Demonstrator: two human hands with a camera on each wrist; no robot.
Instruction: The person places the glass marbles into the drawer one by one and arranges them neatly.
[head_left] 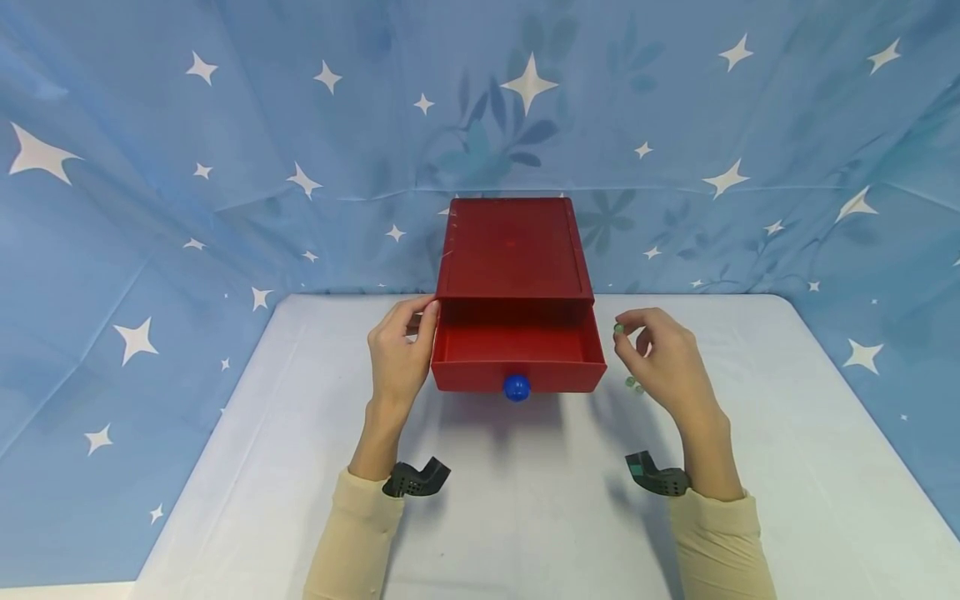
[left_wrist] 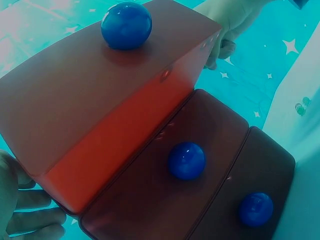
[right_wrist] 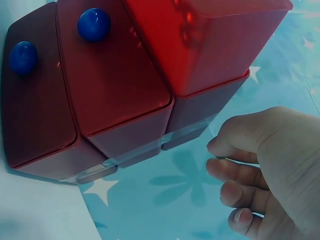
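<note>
A red drawer unit (head_left: 515, 248) stands upright on the table, its top drawer (head_left: 480, 377) pulled out, with nothing seen on the part of the drawer floor in view. A round blue knob (head_left: 517, 387) sits on that drawer's front. My left hand (head_left: 401, 354) rests against the unit's left side, thumb and index fingertip at the front corner; its other fingers (left_wrist: 37, 220) are relaxed in the left wrist view. Just right of the drawer, my right hand (head_left: 660, 358) pinches a small green piece (head_left: 618, 328) between thumb and index finger.
Two more small green pieces (head_left: 634, 385) lie on the white tabletop (head_left: 517, 517) below my right hand. Under the raised drawer, two closed drawers (left_wrist: 160, 180) with blue knobs show in the left wrist view. A blue star-patterned cloth (head_left: 337, 125) hangs behind the table.
</note>
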